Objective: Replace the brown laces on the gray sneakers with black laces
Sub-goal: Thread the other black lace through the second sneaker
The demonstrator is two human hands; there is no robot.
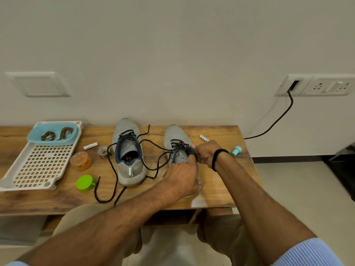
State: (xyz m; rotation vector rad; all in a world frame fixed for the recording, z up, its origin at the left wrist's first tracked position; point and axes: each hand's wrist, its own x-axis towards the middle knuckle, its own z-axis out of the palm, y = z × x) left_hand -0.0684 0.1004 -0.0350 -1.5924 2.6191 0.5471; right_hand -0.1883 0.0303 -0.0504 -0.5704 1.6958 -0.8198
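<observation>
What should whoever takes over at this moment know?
Left hand grips the heel of the outer sneaker; right hand pinches at its collar.
Brown laces lie in the blue tub.
Black laces are threaded on it and on the tray-side sneaker.
Left: loose ends trail over the table; tighten and tie both.

A single wide-angle view from the person's head looks forward and down, close over the brown wood-grain worktop point(57, 200). The pair of gray mesh sneakers point(130, 169) sits mid-frame within arm's reach, and a plain off-white wall point(172, 45) fills the upper half.
</observation>
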